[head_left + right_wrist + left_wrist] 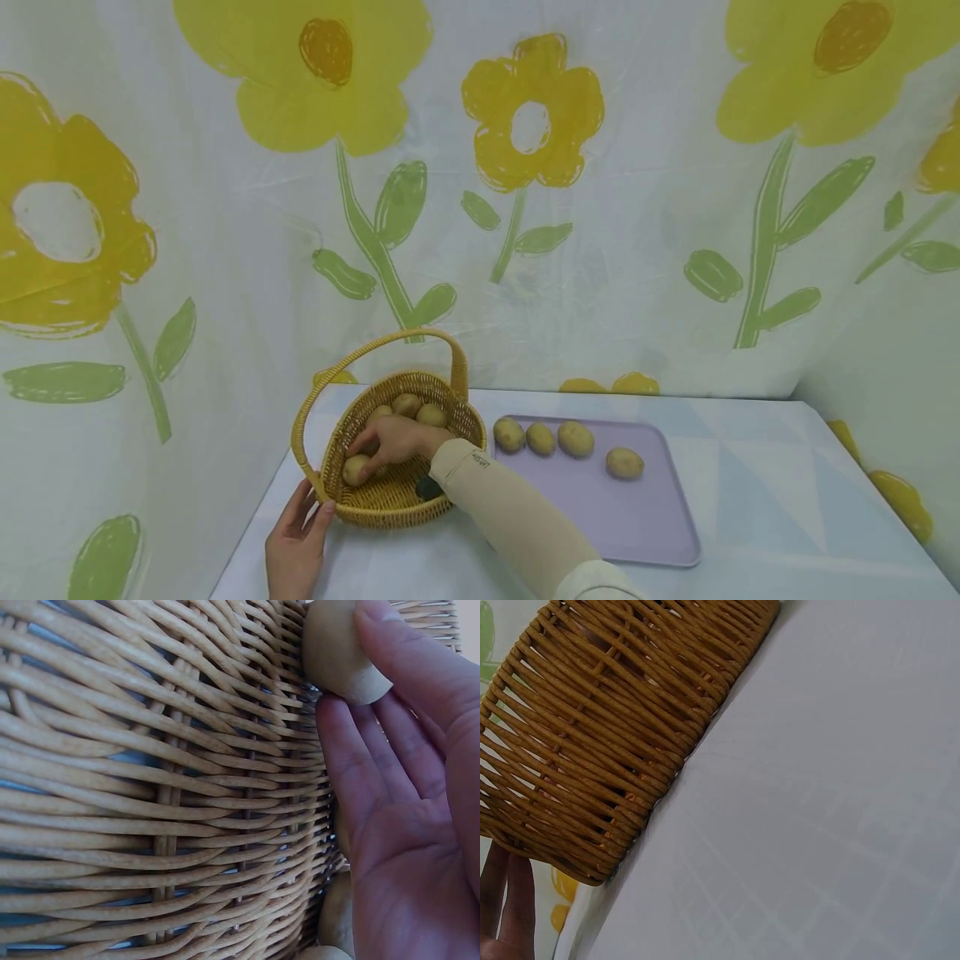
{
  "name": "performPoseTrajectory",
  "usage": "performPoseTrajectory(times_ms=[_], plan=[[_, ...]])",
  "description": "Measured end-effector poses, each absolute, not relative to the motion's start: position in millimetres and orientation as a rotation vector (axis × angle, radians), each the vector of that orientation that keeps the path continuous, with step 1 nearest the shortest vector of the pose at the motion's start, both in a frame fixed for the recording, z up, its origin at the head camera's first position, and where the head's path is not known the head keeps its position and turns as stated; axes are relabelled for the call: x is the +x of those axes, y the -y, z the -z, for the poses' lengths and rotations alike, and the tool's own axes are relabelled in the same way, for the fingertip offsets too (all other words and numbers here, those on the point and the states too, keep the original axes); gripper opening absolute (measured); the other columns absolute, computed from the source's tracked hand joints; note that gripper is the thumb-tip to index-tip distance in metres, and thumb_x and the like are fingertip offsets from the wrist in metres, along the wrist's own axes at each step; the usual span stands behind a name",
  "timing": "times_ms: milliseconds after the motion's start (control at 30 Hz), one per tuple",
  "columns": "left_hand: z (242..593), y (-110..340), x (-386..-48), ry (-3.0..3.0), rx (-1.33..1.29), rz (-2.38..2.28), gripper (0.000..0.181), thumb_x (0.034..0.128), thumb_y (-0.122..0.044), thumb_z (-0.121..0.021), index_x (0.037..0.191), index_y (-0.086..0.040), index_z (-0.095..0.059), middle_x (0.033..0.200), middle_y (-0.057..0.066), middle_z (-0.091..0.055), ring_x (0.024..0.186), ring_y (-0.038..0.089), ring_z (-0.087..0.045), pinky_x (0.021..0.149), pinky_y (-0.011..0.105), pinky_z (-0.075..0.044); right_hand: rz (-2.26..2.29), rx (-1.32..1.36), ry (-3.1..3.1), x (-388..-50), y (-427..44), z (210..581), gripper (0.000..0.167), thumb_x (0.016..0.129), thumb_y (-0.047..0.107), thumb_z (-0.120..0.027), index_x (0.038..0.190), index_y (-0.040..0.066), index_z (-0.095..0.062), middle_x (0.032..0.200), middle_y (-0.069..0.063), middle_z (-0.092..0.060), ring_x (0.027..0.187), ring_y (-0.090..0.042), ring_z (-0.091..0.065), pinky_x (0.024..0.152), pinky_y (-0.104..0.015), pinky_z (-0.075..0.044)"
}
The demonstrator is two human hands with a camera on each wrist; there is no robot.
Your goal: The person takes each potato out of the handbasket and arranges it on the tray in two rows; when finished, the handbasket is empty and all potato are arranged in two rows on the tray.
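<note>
A woven wicker basket (386, 518) with a tall hoop handle stands on the left of the table. My left hand (295, 546) holds its near left rim where the handle joins, thumb in front; the left wrist view shows only some fingers (516, 907) against the wicker. Inside the basket, my right hand (396, 439) pinches a potato (354, 470) near the left wall. The right wrist view has that potato (341, 649) between thumb and fingertips, close to the weave. More potatoes (407, 405) lie toward the back of the basket, partly hidden by the hand.
Right of the basket lies a lilac tray (585, 525). Three potatoes (540, 439) sit in a row along its back edge, and a single potato (625, 463) lies farther right. A flowered cloth (615, 275) hangs behind the table. Something dark (428, 487) shows below my right wrist.
</note>
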State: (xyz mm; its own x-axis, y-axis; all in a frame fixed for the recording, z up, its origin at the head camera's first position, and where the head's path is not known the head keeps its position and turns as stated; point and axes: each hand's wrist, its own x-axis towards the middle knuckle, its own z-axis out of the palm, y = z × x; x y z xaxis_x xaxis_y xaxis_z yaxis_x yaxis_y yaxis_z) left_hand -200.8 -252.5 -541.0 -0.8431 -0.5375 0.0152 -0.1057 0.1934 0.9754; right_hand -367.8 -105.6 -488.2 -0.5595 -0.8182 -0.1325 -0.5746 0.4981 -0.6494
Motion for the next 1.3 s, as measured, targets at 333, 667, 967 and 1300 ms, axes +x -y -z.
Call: performPoseTrajectory(times_ms=[333,667,967,1300], plan=[[542,252,-199,2.128,0.634,1.687,0.066,0.0964,-0.026,-0.073,0.154,-0.012,-0.045,0.154,0.016,-0.051,0.123,-0.007,-0.052,0.088,-0.008,-0.045,0.746,-1.157,-2.293,-366,105,488,0.043,0.082,0.031,-0.087,0.122,0.023,-0.075,0.123,0.017,-0.069,0.115,0.003,-0.059,0.099,-0.008,-0.050],[541,252,-202,2.169,0.605,1.650,0.066,0.0975,-0.029,-0.072,0.155,-0.012,-0.043,0.155,0.013,-0.050,0.132,0.006,-0.054,0.090,-0.009,-0.043,0.913,-1.148,-2.223,-368,100,481,0.045,0.083,0.026,-0.086,0.126,0.018,-0.073,0.126,0.012,-0.073,0.117,0.002,-0.063,0.099,-0.009,-0.052],[539,252,-202,2.163,0.609,1.649,0.067,0.0974,-0.031,-0.072,0.155,-0.012,-0.044,0.156,0.013,-0.050,0.138,0.017,-0.053,0.089,-0.009,-0.043,1.035,-1.136,-2.205,-367,91,469,0.045,0.086,0.031,-0.083,0.128,0.023,-0.073,0.129,0.013,-0.071,0.118,0.001,-0.063,0.098,-0.010,-0.053],[538,251,-202,2.157,0.638,1.665,0.067,0.0971,-0.029,-0.072,0.155,-0.012,-0.043,0.156,0.012,-0.050,0.142,0.029,-0.050,0.088,-0.009,-0.043,1.215,-1.137,-2.146,-367,68,454,0.044,0.085,0.027,-0.083,0.128,0.022,-0.073,0.127,0.009,-0.073,0.112,0.001,-0.067,0.093,-0.013,-0.059]])
